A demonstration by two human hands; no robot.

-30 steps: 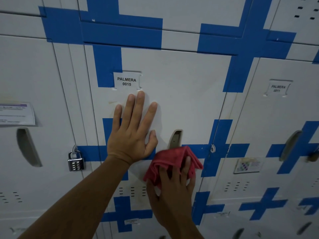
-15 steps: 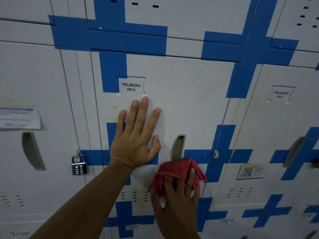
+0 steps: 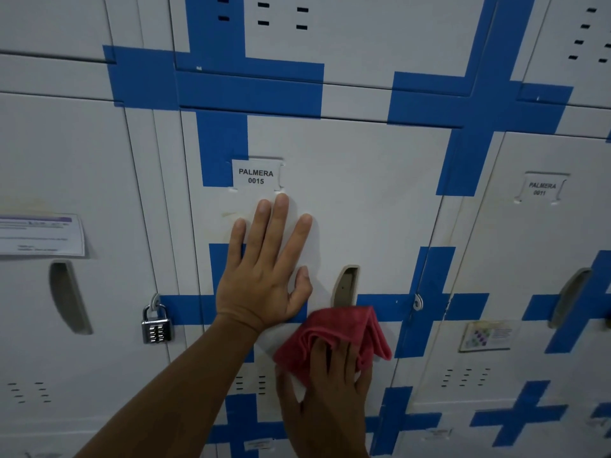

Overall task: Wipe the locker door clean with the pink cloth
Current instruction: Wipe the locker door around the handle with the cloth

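Fingers (image 3: 279, 223) of the left hand (image 3: 261, 279) splay wide, flat on the locker door (image 3: 363, 200). At five o'clock from it, the right hand (image 3: 327, 391) presses the bunched pink cloth (image 3: 334, 332) to the door, fingers straight, the cloth hiding the handle recess's (image 3: 345, 285) lower end.

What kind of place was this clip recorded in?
Probably a staff or changing-room locker bank: rows of grey metal doors, name tags such as "PALMERA 0015", and a combination padlock on a neighbouring door.
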